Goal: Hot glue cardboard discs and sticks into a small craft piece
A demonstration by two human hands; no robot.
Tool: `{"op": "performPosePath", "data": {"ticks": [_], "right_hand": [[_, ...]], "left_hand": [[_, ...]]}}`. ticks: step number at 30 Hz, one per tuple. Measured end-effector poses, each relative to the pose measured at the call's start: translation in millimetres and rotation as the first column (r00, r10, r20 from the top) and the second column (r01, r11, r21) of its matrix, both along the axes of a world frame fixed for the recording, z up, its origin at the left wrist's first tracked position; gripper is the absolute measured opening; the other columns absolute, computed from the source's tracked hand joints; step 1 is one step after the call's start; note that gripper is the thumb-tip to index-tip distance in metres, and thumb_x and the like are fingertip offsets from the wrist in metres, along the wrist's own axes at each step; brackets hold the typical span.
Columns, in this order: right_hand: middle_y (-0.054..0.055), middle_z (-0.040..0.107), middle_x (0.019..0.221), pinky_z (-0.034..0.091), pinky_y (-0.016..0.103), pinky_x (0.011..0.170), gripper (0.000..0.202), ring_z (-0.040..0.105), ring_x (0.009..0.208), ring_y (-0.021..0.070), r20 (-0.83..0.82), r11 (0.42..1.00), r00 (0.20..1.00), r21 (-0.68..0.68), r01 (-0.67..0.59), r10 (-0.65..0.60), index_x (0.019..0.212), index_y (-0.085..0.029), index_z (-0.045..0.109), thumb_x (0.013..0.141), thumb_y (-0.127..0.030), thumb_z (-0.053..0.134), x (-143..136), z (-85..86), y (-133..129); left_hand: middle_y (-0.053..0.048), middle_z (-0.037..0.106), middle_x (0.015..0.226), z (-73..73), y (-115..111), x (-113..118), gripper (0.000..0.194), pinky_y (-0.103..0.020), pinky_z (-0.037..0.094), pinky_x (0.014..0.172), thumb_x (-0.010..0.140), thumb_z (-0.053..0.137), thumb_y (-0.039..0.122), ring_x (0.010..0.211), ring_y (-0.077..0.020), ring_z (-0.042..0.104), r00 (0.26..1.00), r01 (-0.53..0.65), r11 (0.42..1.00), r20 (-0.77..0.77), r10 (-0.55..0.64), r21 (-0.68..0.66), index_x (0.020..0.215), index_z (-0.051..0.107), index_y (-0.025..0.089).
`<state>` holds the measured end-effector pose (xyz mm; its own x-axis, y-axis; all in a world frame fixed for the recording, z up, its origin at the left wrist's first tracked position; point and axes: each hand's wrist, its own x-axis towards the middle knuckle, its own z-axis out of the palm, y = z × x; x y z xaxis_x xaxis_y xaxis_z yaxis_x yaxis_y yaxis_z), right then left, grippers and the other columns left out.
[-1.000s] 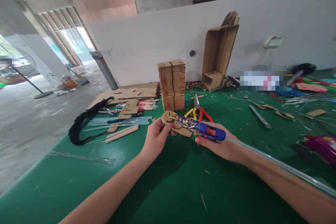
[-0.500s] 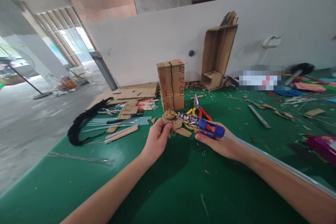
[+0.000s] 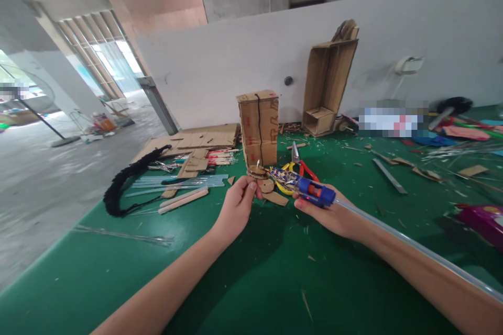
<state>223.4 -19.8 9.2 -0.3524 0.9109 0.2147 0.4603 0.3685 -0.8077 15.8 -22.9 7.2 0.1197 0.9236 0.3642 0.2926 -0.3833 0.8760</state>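
Note:
My left hand [image 3: 240,200] pinches a small round brown piece [image 3: 258,171] with a short point sticking up from its middle. In my right hand [image 3: 324,208] is a blue glue gun [image 3: 316,192], with a long clear glue stick [image 3: 396,235] running out of its back along my forearm. Bits of debris cover the gun's front part, and its tip is close to the right edge of the round piece. Just behind stands an upright cardboard box [image 3: 259,128] with a black cord down its front.
Pliers with red and yellow handles [image 3: 295,154] lie behind the glue gun. Left are clear sticks [image 3: 188,183], wooden rods [image 3: 184,200] and a black fuzzy strip [image 3: 121,183]. A tall open cardboard frame [image 3: 328,86] stands against the wall; a metal strip [image 3: 389,175] lies right.
The round piece in my left hand is tilted more edge-on to the view. My right hand with the glue gun has hardly moved; the whole view has shifted slightly.

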Motion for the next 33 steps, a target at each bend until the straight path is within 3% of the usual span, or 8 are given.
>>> {"op": "performPosePath", "data": {"ticks": [6,12,21,33], "right_hand": [[0.001,0.066,0.083,0.049,0.031,0.064,0.028,0.061,0.074,0.0186,0.026,1.0,1.0,-0.005,0.009,-0.009,0.089,-0.024,0.06,0.074,-0.046,0.054,-1.0,2.4,-1.6],[0.001,0.067,0.084,0.049,0.03,0.064,0.028,0.062,0.074,0.0189,0.035,1.0,0.999,0.012,0.026,-0.026,0.091,-0.023,0.061,0.073,-0.044,0.054,-1.1,1.7,-3.0],[0.001,0.066,0.085,0.049,0.03,0.065,0.03,0.061,0.077,0.019,-0.042,0.997,0.996,0.01,0.075,-0.074,0.095,-0.023,0.059,0.074,-0.043,0.054,0.7,2.8,-1.3],[0.001,0.065,0.079,0.047,0.027,0.058,0.031,0.06,0.068,0.0173,0.004,0.999,0.999,0.008,0.037,-0.037,0.093,-0.023,0.06,0.072,-0.045,0.055,-4.9,8.5,-9.9]], "left_hand": [[0.003,0.05,0.066,-6.7,2.6,-0.2,0.016,-0.021,0.036,0.058,0.083,0.043,0.03,0.061,-0.0091,0.047,0.985,0.035,0.996,0.169,-0.02,-0.086,0.091,0.038,0.018],[0.003,0.048,0.067,-4.9,4.2,1.4,0.017,-0.02,0.035,0.056,0.081,0.047,0.032,0.058,-0.0071,0.045,0.987,0.037,0.992,0.161,-0.017,-0.123,0.079,0.041,0.016],[0.001,0.049,0.074,-6.3,7.5,-4.3,0.018,-0.02,0.034,0.055,0.085,0.042,0.033,0.057,-0.007,0.04,0.991,0.046,0.997,0.128,-0.038,-0.058,0.082,0.045,0.016],[0.0,0.047,0.075,-2.4,4.6,-2.3,0.019,-0.02,0.038,0.053,0.085,0.041,0.036,0.056,-0.0073,0.04,0.99,0.081,0.997,0.116,-0.08,-0.001,0.084,0.041,0.016]]}}
